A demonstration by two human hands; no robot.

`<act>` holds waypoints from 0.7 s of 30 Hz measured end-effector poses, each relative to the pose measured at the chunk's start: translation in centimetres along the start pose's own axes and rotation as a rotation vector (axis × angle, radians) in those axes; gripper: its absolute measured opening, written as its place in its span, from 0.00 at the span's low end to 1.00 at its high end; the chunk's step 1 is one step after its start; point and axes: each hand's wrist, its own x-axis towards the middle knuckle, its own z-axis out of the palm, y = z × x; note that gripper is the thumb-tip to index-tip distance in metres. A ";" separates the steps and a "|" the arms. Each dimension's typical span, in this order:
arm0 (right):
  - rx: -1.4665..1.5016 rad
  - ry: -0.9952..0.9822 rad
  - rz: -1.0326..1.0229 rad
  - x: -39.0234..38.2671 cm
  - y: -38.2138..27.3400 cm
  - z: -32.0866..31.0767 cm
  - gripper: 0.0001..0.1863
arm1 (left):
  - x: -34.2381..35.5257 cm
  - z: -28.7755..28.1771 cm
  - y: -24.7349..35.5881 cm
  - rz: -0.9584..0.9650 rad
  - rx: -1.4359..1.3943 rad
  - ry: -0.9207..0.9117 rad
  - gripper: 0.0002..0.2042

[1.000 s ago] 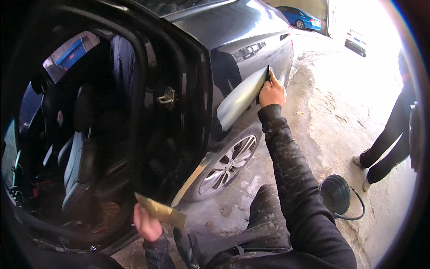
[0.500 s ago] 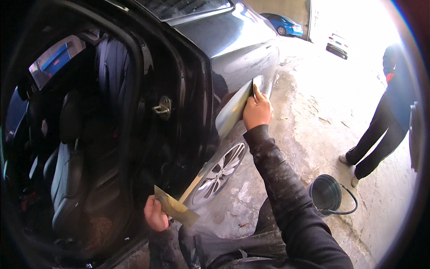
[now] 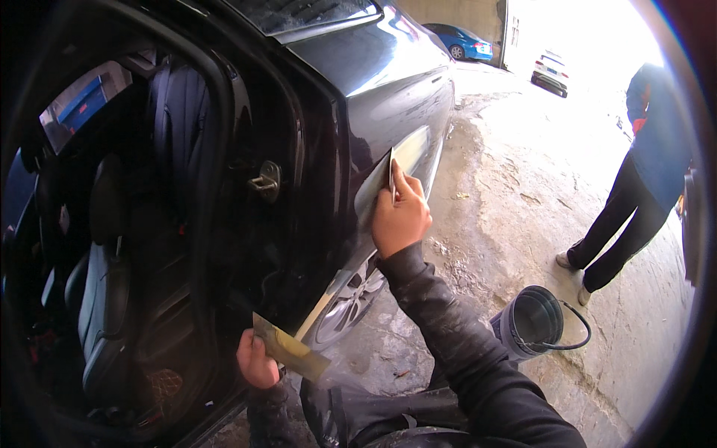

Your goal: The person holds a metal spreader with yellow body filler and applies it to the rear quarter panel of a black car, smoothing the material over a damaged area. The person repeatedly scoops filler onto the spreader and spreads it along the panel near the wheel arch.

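My right hand (image 3: pixel 401 209) grips a thin spreader (image 3: pixel 391 170), its edge against a pale filler patch (image 3: pixel 411 145) on the rear side panel of a black car (image 3: pixel 336 63), just above the wheel (image 3: pixel 345 306). My left hand (image 3: pixel 258 358) holds a flat metal plate (image 3: pixel 291 349), smeared with yellowish paste, low beside the open rear doorway. A masking strip (image 3: pixel 317 313) runs along the wheel arch's front edge. A metal door latch striker (image 3: pixel 265 181) sits on the door frame above my left hand.
Car seats (image 3: pixel 104 284) show through the doorway at left. A dark bucket (image 3: pixel 536 321) with a handle stands on the cracked concrete floor (image 3: pixel 493 224) at right. A person (image 3: pixel 638 172) in dark trousers stands farther right. A blue car (image 3: pixel 470 41) and a white car (image 3: pixel 551 71) are behind.
My right hand with the spreader has moved down and left along the patch, toward the door edge. The left hand and plate shifted slightly right early on. The view has shifted a little.
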 end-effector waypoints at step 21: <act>0.589 -0.363 -0.175 -8.3 -1.2 -9.2 0.26 | -4.7 9.5 4.5 0.130 -0.320 0.252 0.14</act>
